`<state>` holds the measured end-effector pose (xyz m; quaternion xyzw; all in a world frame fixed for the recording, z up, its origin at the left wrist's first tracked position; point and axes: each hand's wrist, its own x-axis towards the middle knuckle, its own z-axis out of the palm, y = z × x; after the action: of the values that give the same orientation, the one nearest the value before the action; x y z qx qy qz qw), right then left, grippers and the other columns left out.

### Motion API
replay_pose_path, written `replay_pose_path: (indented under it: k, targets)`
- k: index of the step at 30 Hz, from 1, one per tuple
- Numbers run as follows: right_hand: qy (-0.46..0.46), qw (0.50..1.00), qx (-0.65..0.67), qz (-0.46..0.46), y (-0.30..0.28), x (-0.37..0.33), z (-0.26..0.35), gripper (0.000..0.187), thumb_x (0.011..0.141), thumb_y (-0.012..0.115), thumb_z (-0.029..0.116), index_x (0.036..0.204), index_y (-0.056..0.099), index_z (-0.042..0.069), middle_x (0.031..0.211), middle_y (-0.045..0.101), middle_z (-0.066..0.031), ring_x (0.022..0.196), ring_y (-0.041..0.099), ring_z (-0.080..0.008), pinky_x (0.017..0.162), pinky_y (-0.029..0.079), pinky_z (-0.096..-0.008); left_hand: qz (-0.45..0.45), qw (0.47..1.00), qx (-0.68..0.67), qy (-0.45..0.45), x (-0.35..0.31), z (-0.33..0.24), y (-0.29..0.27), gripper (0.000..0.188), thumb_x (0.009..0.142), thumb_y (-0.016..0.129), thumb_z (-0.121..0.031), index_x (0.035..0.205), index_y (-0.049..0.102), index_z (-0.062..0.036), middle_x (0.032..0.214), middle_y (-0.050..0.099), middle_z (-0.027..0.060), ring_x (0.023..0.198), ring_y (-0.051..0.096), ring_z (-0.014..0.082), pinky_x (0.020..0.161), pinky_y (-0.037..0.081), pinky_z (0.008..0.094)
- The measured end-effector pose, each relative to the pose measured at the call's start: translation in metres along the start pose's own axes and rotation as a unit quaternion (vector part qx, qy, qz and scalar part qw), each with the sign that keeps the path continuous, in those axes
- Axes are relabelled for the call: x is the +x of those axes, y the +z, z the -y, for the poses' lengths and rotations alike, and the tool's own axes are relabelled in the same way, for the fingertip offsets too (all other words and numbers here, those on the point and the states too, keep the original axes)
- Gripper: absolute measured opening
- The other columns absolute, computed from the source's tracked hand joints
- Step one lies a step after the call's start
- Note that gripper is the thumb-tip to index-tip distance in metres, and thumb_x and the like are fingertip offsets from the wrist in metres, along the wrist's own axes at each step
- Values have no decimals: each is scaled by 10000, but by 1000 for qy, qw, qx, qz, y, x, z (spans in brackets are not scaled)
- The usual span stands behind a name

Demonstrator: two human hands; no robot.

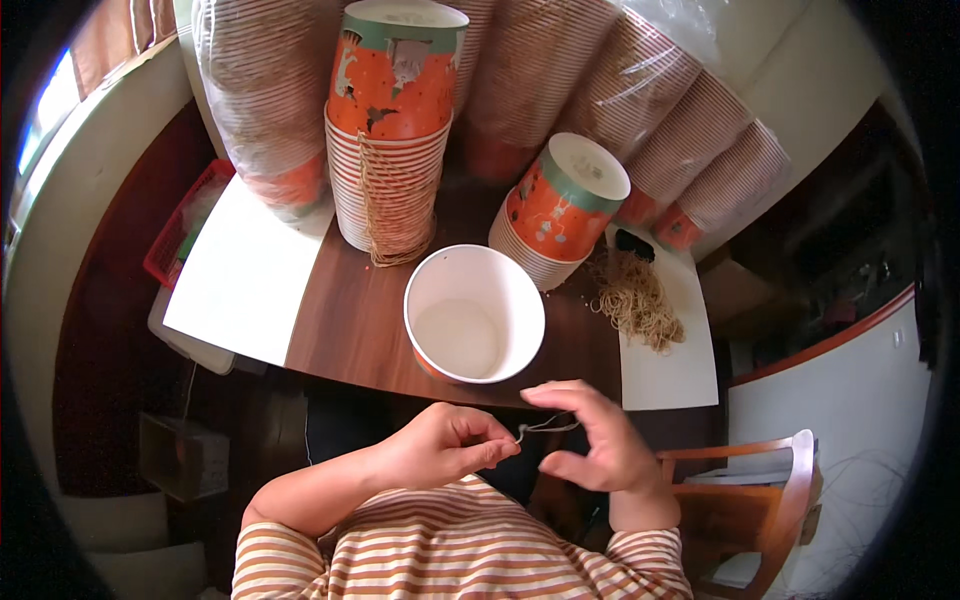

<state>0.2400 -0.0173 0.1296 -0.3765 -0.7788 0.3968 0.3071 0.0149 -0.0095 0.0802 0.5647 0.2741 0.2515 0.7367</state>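
Just in front of my body, my left hand [447, 446] pinches the knotted end of a thin, light cord [540, 428] between thumb and fingers. The cord forms a narrow loop stretching toward my right hand [603, 442]. That hand is open, its thumb well apart from the curved fingers; whether the loop touches a finger is hard to make out. Beyond both hands, a white-lined paper bucket [474, 314] stands mouth up near the table's front edge, with an orange outside. Its inside looks empty, and a tiny dark hole shows near its far rim.
A tall stack of upturned orange buckets [390, 150] has cord loops [380, 205] hanging down its side. A shorter stack [560, 205] stands right of it, beside a tan cord heap [640, 305]. Plastic-wrapped bucket stacks [540, 70] line the back. A wooden chair [780, 500] is at right.
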Motion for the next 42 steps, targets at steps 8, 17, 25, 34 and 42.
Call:
replay_pose_path:
  k: [8, 17, 25, 34, 42]
  targets:
    - [97, 984, 148, 6, 45, -5, -26, 305, 815, 663, 14, 1105, 570, 3, 937, 596, -63, 759, 577, -75, 654, 490, -228, -30, 997, -14, -64, -5, 5, -8, 198, 920, 574, -180, 937, 645, 4, 743, 610, 0, 629, 508, 42, 569, 446, 206]
    - [-61, 993, -63, -80, 44, 7, -29, 154, 763, 689, -19, 887, 606, 18, 747, 585, -88, 631, 589, -189, 542, 465, -283, -33, 979, -180, -95, -3, 24, -24, 257, 943, 538, -229, 1019, 655, -13, 797, 647, 28, 659, 571, 68, 605, 474, 211]
    - [-56, 993, -69, -79, 46, 11, -29, 156, 760, 687, -12, 892, 613, 27, 729, 583, -77, 599, 585, -191, 528, 465, -289, -47, 986, -141, -77, 1, 30, -18, 188, 928, 563, -167, 965, 630, 5, 810, 629, 11, 705, 564, 52, 637, 488, 203]
    - [-60, 995, -66, -48, 44, 8, -34, 136, 806, 615, -27, 912, 537, 9, 846, 549, -118, 738, 583, -241, 648, 481, -305, -106, 993, -44, 16, -4, 27, -6, 121, 896, 584, -83, 947, 613, 23, 806, 617, 7, 707, 554, 55, 625, 481, 221]
    - [-52, 995, -55, -67, 44, 6, -22, 157, 787, 645, -30, 910, 558, 14, 800, 561, -111, 689, 588, -235, 617, 483, -302, -171, 943, 205, 200, -4, 12, 1, 150, 771, 665, -25, 917, 633, -10, 729, 568, 86, 609, 587, 165, 520, 465, 263]
